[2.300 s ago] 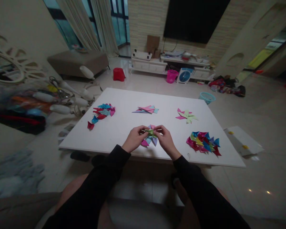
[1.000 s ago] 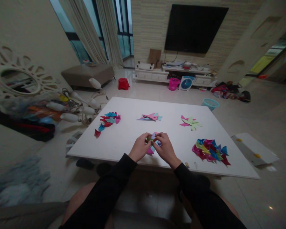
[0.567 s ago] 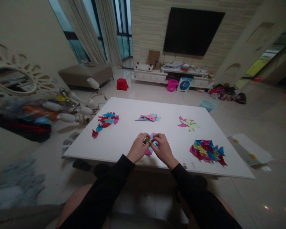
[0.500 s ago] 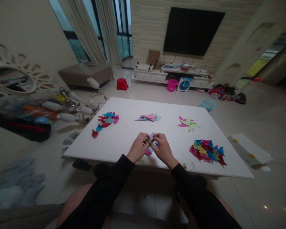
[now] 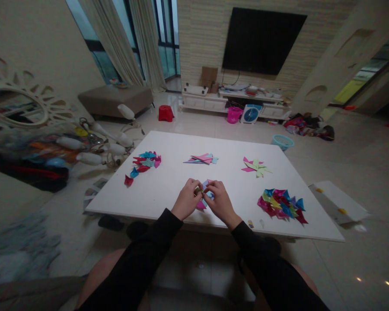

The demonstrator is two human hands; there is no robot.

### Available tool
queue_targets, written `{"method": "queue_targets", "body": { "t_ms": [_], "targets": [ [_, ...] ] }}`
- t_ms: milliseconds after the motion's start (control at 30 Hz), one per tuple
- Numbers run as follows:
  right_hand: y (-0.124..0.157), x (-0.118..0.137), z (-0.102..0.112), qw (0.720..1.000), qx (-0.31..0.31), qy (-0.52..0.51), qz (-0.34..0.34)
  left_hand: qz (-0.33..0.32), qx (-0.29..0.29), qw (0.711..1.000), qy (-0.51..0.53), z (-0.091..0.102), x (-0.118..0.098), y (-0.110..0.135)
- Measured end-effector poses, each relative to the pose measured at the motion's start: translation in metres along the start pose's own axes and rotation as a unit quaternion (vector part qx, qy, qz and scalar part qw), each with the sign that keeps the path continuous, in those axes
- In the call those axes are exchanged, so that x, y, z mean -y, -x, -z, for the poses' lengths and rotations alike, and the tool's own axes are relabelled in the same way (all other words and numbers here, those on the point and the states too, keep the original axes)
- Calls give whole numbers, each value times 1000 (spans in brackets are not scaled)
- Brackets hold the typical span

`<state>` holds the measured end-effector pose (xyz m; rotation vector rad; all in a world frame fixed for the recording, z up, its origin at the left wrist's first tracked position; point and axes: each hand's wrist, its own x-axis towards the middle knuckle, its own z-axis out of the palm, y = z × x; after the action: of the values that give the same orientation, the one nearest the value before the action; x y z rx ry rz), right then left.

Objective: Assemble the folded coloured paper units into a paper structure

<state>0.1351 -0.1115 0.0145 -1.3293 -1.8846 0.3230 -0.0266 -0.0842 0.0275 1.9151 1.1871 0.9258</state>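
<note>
My left hand (image 5: 187,203) and my right hand (image 5: 219,202) meet over the near middle of the white table (image 5: 168,181). Both pinch a small folded piece of coloured paper (image 5: 201,190), green and blue, held between the fingertips. Under the hands lies a little heap of folded pieces (image 5: 201,205), pink and blue, mostly hidden by my fingers. Both arms wear black sleeves.
Other piles of folded paper lie on the table: red and blue pieces (image 5: 142,162) at far left, pink ones (image 5: 201,159) at far middle, green and pink ones (image 5: 255,166) at far right, a mixed heap (image 5: 282,205) at near right. Lamps and clutter (image 5: 94,147) crowd the left floor.
My hands have drawn closer together over the paper piece, which was more spread out and green earlier. The view shifted slightly; the piles have not moved.
</note>
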Motion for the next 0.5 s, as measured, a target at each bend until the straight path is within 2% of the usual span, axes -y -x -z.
{"method": "queue_targets", "body": {
  "t_ms": [500],
  "targets": [
    [-1, 0, 2, 1000, -5, 4, 5, 4, 3, 1000, -9, 3, -1, 1]
  ]
}}
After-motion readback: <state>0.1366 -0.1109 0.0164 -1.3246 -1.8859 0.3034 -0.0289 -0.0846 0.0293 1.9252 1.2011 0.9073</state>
